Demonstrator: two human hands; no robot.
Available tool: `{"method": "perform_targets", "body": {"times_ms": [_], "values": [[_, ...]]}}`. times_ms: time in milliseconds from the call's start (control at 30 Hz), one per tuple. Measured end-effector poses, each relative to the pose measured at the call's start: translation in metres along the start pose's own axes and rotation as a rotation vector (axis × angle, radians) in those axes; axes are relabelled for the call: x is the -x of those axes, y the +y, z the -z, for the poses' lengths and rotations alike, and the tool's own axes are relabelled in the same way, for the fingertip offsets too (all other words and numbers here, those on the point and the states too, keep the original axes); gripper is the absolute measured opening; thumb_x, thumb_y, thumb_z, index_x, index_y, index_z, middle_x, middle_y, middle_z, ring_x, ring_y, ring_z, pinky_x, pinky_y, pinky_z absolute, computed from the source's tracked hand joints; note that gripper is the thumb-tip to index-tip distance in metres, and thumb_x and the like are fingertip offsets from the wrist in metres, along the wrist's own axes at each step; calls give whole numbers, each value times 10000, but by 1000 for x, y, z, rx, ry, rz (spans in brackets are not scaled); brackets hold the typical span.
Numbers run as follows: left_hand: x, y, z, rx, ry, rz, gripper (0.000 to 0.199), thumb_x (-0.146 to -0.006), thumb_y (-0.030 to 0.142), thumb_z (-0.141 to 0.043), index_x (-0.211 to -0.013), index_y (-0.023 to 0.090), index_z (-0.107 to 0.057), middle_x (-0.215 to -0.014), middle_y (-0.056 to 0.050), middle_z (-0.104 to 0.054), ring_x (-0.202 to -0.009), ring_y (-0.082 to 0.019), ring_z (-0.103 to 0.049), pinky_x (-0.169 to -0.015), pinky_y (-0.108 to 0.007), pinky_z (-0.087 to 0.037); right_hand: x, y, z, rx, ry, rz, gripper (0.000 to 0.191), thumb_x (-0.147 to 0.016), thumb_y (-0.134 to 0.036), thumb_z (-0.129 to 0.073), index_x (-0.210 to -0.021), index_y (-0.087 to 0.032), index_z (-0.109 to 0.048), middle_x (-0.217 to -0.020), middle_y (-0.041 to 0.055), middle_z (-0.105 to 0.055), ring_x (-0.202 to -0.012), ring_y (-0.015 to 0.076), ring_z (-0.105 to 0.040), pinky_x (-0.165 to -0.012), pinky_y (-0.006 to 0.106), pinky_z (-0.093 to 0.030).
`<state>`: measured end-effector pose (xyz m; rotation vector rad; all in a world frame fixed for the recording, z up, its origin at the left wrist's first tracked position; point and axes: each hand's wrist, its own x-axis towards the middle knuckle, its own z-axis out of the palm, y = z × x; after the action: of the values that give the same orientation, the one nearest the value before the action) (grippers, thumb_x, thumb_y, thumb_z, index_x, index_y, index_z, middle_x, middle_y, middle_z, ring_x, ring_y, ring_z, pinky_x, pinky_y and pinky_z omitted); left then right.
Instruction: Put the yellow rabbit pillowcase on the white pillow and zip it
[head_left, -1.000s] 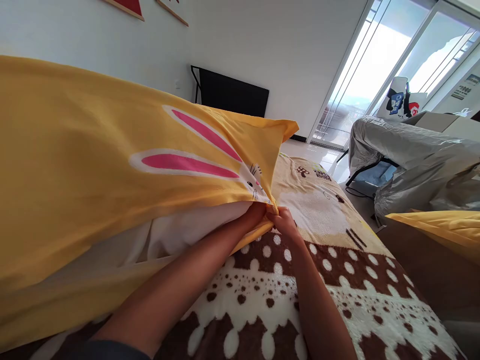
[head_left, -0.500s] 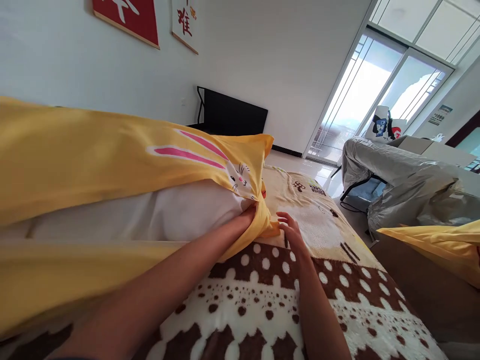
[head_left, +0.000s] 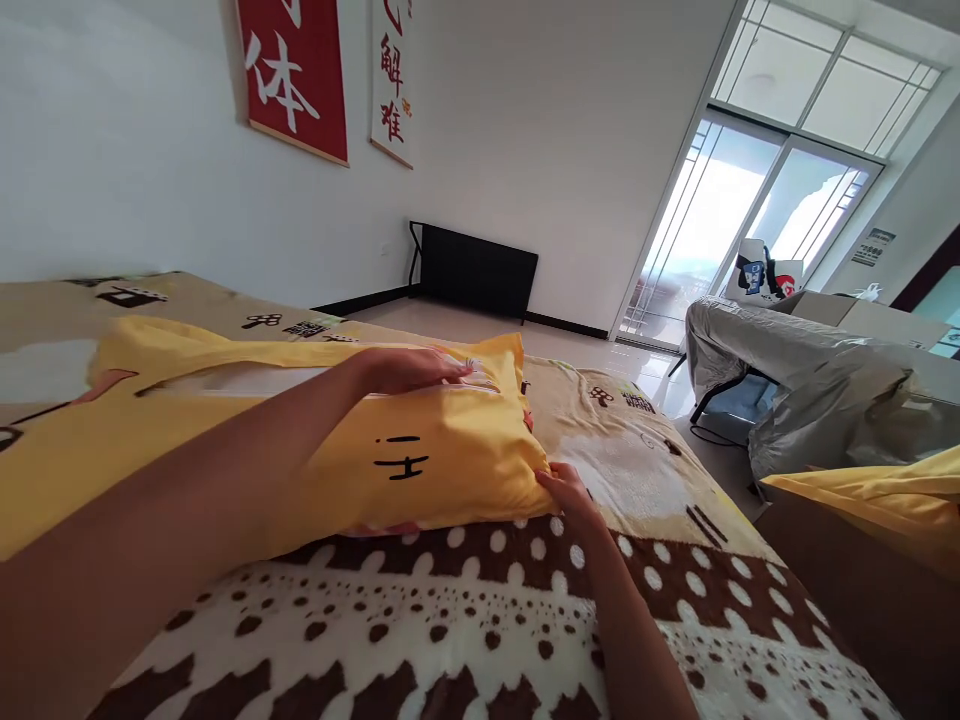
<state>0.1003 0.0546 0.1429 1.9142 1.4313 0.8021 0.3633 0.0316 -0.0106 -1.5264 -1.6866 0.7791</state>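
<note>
A yellow pillowcase [head_left: 465,450] lies on the bed with a white pillow [head_left: 255,379] partly inside it. The white shows through the long slit along the top, and "Hi" is printed on the near side. My left hand [head_left: 412,368] rests over the slit near the far right end, its fingers stretched out flat and touching the cloth. At the near right corner, my right hand [head_left: 568,490] pinches the pillowcase fabric between its fingers.
A patterned brown and cream blanket [head_left: 480,600] covers the bed. Another yellow cloth [head_left: 885,500] lies at the right edge. Beyond it stands a table under plastic sheeting [head_left: 810,370], with bags and boxes. A black folded frame [head_left: 476,275] leans at the back wall.
The raised pillowcase has come down flat onto the bed. My left hand has come out of the slit and lies on top. My right hand has closed on the corner.
</note>
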Motion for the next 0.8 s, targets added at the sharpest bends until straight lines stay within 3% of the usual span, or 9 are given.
{"method": "perform_targets", "body": {"times_ms": [67,167,300,367,433,500,600,700,800], "values": [[3,-3,22,-108,73,30,429,-802,540,-500,-661,160,-643,-531,-18,-580,-482,-158,-491,-533,-275,-346,1,-7,3,32,-14,-7,291,-782,-379,-520,-666,-133,-623,-542,-9,-544,-540,125,-489,-491,198,-335],[1,1,49,-310,336,-36,252,-716,356,-623,-582,143,-602,-510,7,-515,-545,-134,-443,-570,-246,-292,3,-24,9,80,-25,16,297,-784,-317,-508,-546,-143,-546,-470,-33,-448,-486,97,-409,-469,198,-271],[-9,27,61,-335,627,-140,223,-800,330,-540,-693,138,-578,-603,7,-505,-640,-130,-397,-644,-254,-282,24,-67,7,121,-7,108,272,-775,-224,-513,-515,-162,-467,-470,-51,-377,-486,78,-346,-478,216,-219],[-15,48,60,-299,746,-211,224,-842,329,-487,-743,141,-557,-674,0,-541,-685,-129,-414,-685,-254,-305,49,-92,-5,167,36,235,256,-788,-226,-520,-546,-169,-462,-504,-47,-386,-512,82,-340,-493,232,-211],[-18,72,58,-250,833,-287,207,-857,308,-470,-761,139,-542,-739,-9,-573,-720,-122,-442,-716,-247,-326,78,-114,-26,361,73,602,230,-827,-240,-493,-605,-182,-492,-544,-39,-427,-495,92,-315,-481,259,-197],[-16,99,53,-217,871,-369,197,-854,295,-485,-744,142,-541,-745,-10,-577,-725,-117,-459,-724,-241,-339,104,-128,-50,508,25,902,161,-829,-236,-488,-677,-205,-533,-565,-42,-470,-444,103,-293,-443,276,-187],[-3,138,37,-198,838,-509,191,-830,297,-545,-696,160,-550,-701,4,-558,-736,-119,-476,-742,-237,-355,122,-132,-77,647,12,1155,90,-818,-241,-497,-756,-215,-557,-645,-25,-549,-467,132,-398,-425,282,-246],[7,164,20,-162,755,-698,210,-828,295,-549,-665,162,-553,-676,2,-537,-771,-134,-490,-766,-249,-372,118,-126,-84,732,-22,1178,73,-813,-238,-519,-768,-203,-565,-677,-11,-580,-540,159,-494,-440,283,-322],[7,163,13,-213,628,-729,219,-810,321,-549,-684,149,-600,-693,-16,-522,-805,-158,-507,-769,-278,-387,109,-121,-84,784,-116,1111,65,-818,-222,-548,-774,-192,-586,-679,-11,-610,-519,145,-512,-425,265,-341]]}}
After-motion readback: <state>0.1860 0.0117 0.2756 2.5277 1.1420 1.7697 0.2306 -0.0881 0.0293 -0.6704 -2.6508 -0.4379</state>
